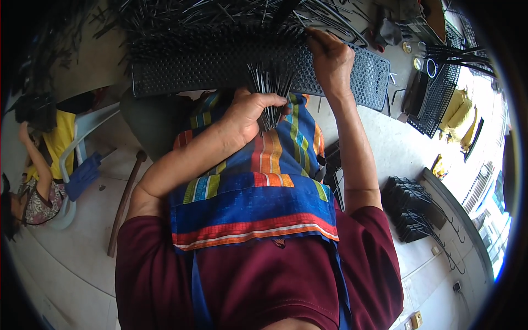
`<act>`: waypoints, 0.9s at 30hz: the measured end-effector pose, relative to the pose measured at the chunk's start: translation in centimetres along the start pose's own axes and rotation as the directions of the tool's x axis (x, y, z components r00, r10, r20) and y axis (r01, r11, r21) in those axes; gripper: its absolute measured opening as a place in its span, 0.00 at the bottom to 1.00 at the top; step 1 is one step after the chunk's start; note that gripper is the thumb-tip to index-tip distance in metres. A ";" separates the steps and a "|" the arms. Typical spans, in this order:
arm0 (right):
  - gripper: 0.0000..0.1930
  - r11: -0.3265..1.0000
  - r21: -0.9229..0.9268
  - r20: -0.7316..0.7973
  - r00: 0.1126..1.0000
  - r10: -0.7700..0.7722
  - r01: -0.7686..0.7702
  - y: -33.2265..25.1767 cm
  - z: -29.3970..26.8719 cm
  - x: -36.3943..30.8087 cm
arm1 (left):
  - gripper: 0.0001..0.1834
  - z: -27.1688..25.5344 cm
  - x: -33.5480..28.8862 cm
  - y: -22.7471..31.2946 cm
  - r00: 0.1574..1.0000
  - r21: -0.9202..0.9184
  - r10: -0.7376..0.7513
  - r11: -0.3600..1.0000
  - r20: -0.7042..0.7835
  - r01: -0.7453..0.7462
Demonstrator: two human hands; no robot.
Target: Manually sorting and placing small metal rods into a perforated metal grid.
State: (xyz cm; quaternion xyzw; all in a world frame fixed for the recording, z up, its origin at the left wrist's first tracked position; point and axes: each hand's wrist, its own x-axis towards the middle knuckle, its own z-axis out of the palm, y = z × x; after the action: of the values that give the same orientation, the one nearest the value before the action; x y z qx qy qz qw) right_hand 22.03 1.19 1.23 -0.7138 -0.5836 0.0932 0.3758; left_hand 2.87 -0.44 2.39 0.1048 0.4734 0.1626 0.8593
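At the far left a co-worker [39,184] sits well apart, and a wooden stick [127,203] slants on the floor, where a shifting foot might catch it. Next comes the black holed panel [190,75], set crosswise beyond the lap, its far side crowded with dark strips [214,47]; a knock from a forearm could tilt it, since neither hand seems to brace its left end. Near the panel's middle, the left hand [248,114] is closed around a fanned bundle of thin black strips [267,82] over the striped apron [269,151]; should that thumb loosen, the bundle could spill or tangle. To its right, the right hand [334,58] has its fingers bent in at the panel's far edge; whether they pinch a strip I cannot tell. Crowding there could bend a strip or scrape a fingertip.
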 end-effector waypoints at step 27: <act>0.06 0.893 0.450 -0.217 0.971 0.101 0.008 2.9 -2.5 -1.4 | 0.03 -0.3 -0.1 -0.1 0.998 0.168 0.062 0.984 0.022 -0.065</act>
State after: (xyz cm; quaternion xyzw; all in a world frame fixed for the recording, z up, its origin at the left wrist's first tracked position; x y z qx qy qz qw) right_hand 25.22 -1.28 0.69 -0.6277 -0.4806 0.1491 0.5940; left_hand 2.55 -0.56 2.27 0.1936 0.4748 0.1484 0.8456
